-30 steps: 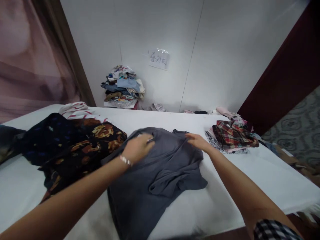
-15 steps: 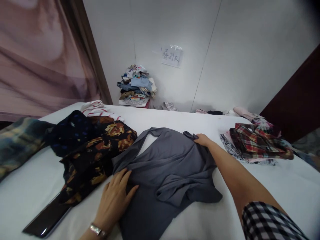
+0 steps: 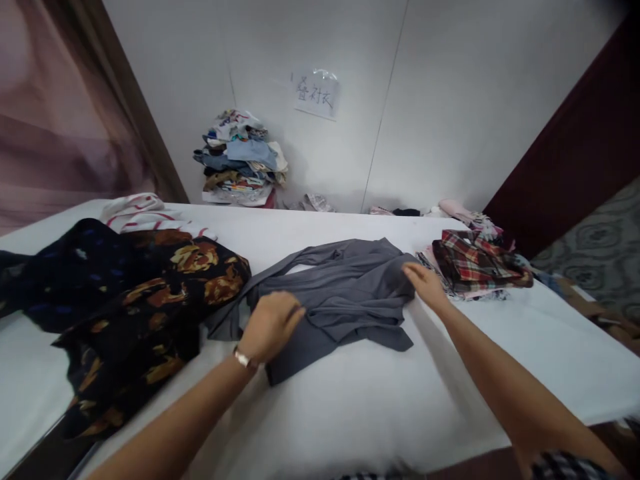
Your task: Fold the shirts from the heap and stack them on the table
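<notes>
The gray shirt (image 3: 340, 293) lies mid tabletop (image 3: 400, 413); the left hand (image 3: 270, 327) pinches its 8 o'clock edge, the right hand (image 3: 425, 283) presses flat at 3 o'clock, so a hard tug could bunch it up.

Grey garment (image 3: 345, 293): soft matt knit cloth, smooth, lying in loose folds, no sheen. Table (image 3: 380, 413): covered in white matt cloth, even and smooth. Dark floral garment (image 3: 150, 300): thin woven cloth, printed, slight sheen on the orange blooms. Striped piece (image 3: 137, 210): white cloth with red stripes, matt. Plaid shirt (image 3: 475, 263): woven check cloth, matt, somewhat coarse in look. Wrist bracelet (image 3: 243, 360): bright metal, glossy. Wall sign (image 3: 315, 95): paper under a clear glossy plastic sleeve. Wall (image 3: 450, 100): smooth matt white panels. Floor pile (image 3: 243, 160): mixed cloth, denim among it.
</notes>
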The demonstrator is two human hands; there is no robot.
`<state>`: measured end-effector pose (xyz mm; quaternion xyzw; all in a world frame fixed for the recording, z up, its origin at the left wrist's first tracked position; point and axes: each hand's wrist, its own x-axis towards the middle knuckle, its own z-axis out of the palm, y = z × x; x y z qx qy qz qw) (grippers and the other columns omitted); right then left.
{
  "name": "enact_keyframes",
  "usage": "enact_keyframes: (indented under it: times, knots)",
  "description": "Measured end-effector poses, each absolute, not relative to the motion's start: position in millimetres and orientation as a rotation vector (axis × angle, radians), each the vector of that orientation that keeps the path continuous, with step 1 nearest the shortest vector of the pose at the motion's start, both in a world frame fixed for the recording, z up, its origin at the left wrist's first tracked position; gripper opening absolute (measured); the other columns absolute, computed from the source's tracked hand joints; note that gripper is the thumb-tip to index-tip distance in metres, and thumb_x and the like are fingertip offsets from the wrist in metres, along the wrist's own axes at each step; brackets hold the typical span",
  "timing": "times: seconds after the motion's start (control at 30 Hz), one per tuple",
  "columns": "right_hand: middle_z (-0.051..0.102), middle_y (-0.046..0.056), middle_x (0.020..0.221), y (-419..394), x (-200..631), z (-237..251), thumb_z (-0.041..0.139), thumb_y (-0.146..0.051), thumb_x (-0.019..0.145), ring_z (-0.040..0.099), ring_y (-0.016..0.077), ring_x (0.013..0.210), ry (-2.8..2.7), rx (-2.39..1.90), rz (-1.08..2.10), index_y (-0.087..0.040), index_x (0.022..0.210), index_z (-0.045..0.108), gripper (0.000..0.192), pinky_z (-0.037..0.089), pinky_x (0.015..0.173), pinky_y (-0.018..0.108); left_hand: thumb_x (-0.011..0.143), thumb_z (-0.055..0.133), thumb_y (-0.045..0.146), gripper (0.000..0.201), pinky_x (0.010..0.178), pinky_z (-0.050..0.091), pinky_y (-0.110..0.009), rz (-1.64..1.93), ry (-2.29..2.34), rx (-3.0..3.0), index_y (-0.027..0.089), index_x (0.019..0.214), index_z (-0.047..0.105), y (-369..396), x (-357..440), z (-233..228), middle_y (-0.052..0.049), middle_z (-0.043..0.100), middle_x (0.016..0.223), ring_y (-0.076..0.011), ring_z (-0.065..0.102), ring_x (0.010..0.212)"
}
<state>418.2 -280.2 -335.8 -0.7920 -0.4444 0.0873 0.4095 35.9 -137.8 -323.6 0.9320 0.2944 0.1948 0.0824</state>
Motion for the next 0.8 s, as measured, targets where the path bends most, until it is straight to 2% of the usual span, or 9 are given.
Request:
enact_keyframes:
  times: [0.07, 0.13, 0.2, 0.3, 0.37, 0.5, 0.6, 0.7, 0.8]
  knots:
    - [0.073, 0.008, 0.106, -313.1, 382.1, -345.5, 0.056, -0.048, 0.086, 0.066, 0.0254, 0.101, -1.281, -1.847, 0.466, -0.022, 0.117, 0.067, 0.042, 0.049, 0.096, 0.043, 0.089, 0.058, 0.039, 0.019, 0.08, 0.047, -0.038, 0.503, 0.776, 2.756, 0.022, 0.093, 0.066, -176.6, 21.2, -336.8, -0.006, 0.07, 0.096, -0.023, 0.063, 0.09]
    - [0.07, 0.008, 0.113, -337.5, 350.7, -354.5, 0.065, -0.047, 0.081, 0.064, 0.0266, 0.106, -1.5, -1.796, 0.514, -0.024, 0.122, 0.065, 0.047, 0.048, 0.098, 0.044, 0.084, 0.066, 0.037, 0.024, 0.083, 0.048, -0.039, 0.451, 0.785, 2.735, 0.023, 0.103, 0.066, -203.6, 10.9, -349.0, -0.007, 0.069, 0.106, -0.0242, 0.062, 0.098]
    - [0.068, 0.01, 0.115, -347.2, 329.5, -360.3, 0.067, -0.044, 0.078, 0.061, 0.0281, 0.108, -1.62, -1.834, 0.441, -0.024, 0.12, 0.067, 0.046, 0.047, 0.097, 0.045, 0.084, 0.065, 0.032, 0.025, 0.086, 0.048, -0.04, 0.394, 0.834, 2.748, 0.023, 0.107, 0.065, -213.4, 10.0, -355.7, -0.007, 0.068, 0.11, -0.0255, 0.061, 0.103]
    - [0.067, 0.009, 0.092, -340.1, 315.4, -357.7, 0.059, -0.04, 0.083, 0.061, 0.025, 0.091, -1.599, -1.901, 0.397, -0.022, 0.093, 0.073, 0.025, 0.049, 0.087, 0.041, 0.091, 0.051, 0.023, 0.017, 0.083, 0.048, -0.04, 0.294, 0.927, 2.799, 0.02, 0.094, 0.067, -205.5, 20.9, -352.0, -0.008, 0.069, 0.101, -0.0253, 0.061, 0.097]
    - [0.063, 0.005, 0.08, -336.1, 311.7, -347.1, 0.057, -0.04, 0.084, 0.058, 0.0206, 0.078, -1.487, -1.827, 0.504, -0.021, 0.079, 0.07, 0.023, 0.048, 0.078, 0.036, 0.09, 0.045, 0.018, 0.02, 0.081, 0.048, -0.038, 0.248, 0.96, 2.809, 0.019, 0.084, 0.065, -198.3, 25.8, -341.4, -0.008, 0.069, 0.095, -0.0244, 0.062, 0.093]
    - [0.056, -0.001, 0.071, -369.8, 304.8, -316.0, 0.067, -0.044, 0.078, 0.051, 0.0141, 0.062, -0.905, -1.435, 0.648, -0.022, 0.082, 0.063, 0.023, 0.045, 0.061, 0.03, 0.09, 0.041, 0.024, 0.022, 0.074, 0.05, -0.038, 0.346, 0.917, 2.755, 0.022, 0.08, 0.06, -204.5, 3.9, -314.4, -0.006, 0.067, 0.083, -0.0232, 0.064, 0.081]
    - [0.045, -0.005, 0.064, -424.4, 296.6, -302.4, 0.068, -0.041, 0.078, 0.039, 0.0102, 0.05, -0.545, -1.101, 0.66, -0.024, 0.074, 0.053, 0.023, 0.038, 0.048, 0.025, 0.09, 0.04, 0.034, 0.025, 0.075, 0.053, -0.041, 0.575, 0.873, 2.71, 0.027, 0.081, 0.062, -223.2, -33.9, -307.9, -0.004, 0.069, 0.081, -0.0248, 0.066, 0.079]
    - [0.036, -0.005, 0.061, -476.3, 287.6, -300.3, 0.067, -0.036, 0.078, 0.035, 0.0116, 0.049, -0.39, -0.983, 0.614, -0.025, 0.067, 0.048, 0.025, 0.034, 0.043, 0.026, 0.084, 0.045, 0.039, 0.022, 0.076, 0.057, -0.041, 0.742, 0.852, 2.632, 0.036, 0.08, 0.066, -240.0, -66.0, -322.2, 0.001, 0.074, 0.084, -0.0253, 0.07, 0.08]
    - [0.042, -0.001, 0.064, -512.0, 284.3, -293.2, 0.064, -0.039, 0.079, 0.04, 0.0162, 0.054, -0.328, -1.005, 0.41, -0.029, 0.073, 0.056, 0.013, 0.037, 0.045, 0.031, 0.08, 0.045, 0.045, 0.022, 0.068, 0.06, -0.042, 0.854, 0.867, 2.596, 0.043, 0.074, 0.066, -247.0, -82.4, -342.4, 0.007, 0.074, 0.076, -0.0263, 0.071, 0.074]
